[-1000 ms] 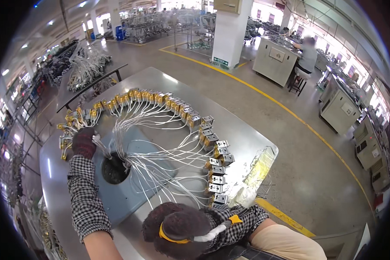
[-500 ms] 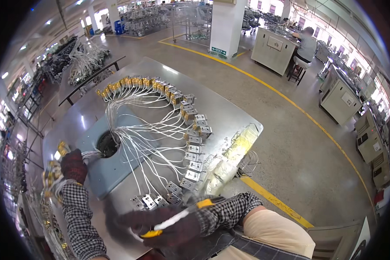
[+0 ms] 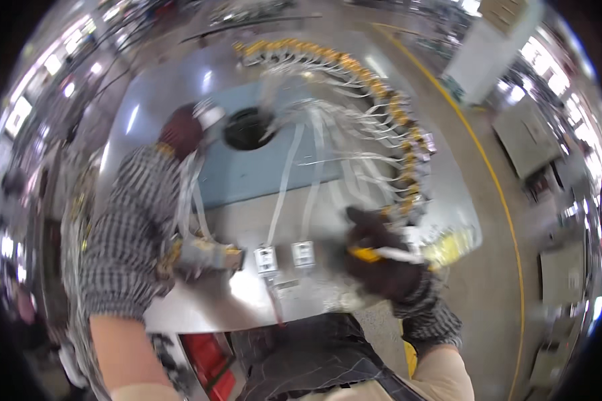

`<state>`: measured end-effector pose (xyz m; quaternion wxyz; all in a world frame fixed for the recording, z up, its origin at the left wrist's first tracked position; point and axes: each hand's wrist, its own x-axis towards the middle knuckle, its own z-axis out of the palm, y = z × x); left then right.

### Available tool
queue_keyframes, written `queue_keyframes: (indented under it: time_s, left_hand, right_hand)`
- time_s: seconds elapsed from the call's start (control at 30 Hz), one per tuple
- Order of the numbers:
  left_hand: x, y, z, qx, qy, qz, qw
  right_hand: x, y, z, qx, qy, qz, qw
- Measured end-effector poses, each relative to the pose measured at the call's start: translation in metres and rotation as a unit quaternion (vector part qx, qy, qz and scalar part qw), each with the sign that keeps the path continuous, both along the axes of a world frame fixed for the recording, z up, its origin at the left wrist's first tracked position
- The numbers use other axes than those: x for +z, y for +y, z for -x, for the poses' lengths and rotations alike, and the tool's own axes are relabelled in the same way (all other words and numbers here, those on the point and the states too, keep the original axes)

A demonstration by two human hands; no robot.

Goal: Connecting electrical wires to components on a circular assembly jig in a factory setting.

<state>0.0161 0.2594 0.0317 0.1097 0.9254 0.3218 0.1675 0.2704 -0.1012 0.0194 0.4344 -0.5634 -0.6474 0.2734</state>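
In a dark red glove, my left hand (image 3: 182,131) is closed around white wires (image 3: 191,190), left of the round hole (image 3: 249,128) in a blue-grey plate (image 3: 281,179). These wires run down to a cluster of small metal boxes (image 3: 207,254) beside my left forearm. My right hand (image 3: 381,260), gloved and smeared by motion, grips a white-and-yellow hand tool (image 3: 401,254) whose kind I cannot make out. Two small silver boxes with white wires, a left one (image 3: 266,259) and a right one (image 3: 303,252), lie between my hands.
An arc of wired metal boxes (image 3: 381,87) curves along the far and right side of the metal table (image 3: 231,224). A yellow-and-clear plastic wrapping (image 3: 451,247) lies at its right edge. Cabinets (image 3: 525,134) stand beyond a yellow floor line (image 3: 478,144).
My view has swung left and down. My left hand now holds the wires near the hole, with boxes hanging below. My right hand has moved out to the right with the tool.
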Motion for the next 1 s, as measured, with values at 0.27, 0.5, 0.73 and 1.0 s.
queue_keyframes:
  time_s: [0.27, 0.5, 0.73, 1.0]
  left_hand:
    - [-0.015, 0.029, -0.056, 0.201, 0.005, -0.013, 0.979]
    - [-0.001, 0.019, -0.039, 0.002, 0.091, 0.092, 0.992]
    - [0.112, -0.195, 0.016, -0.019, 0.255, -0.016, 0.967]
    - [0.0, -0.267, 0.025, -0.025, 0.362, -0.161, 0.918]
  right_hand:
    - [0.028, 0.027, -0.058, -0.233, 0.184, 0.075, 0.952]
    - [0.087, 0.057, 0.012, -0.16, 0.34, -0.256, 0.891]
    - [0.082, 0.097, 0.035, -0.033, 0.33, -0.213, 0.919]
    - [0.075, 0.102, 0.059, -0.013, 0.365, -0.126, 0.922]
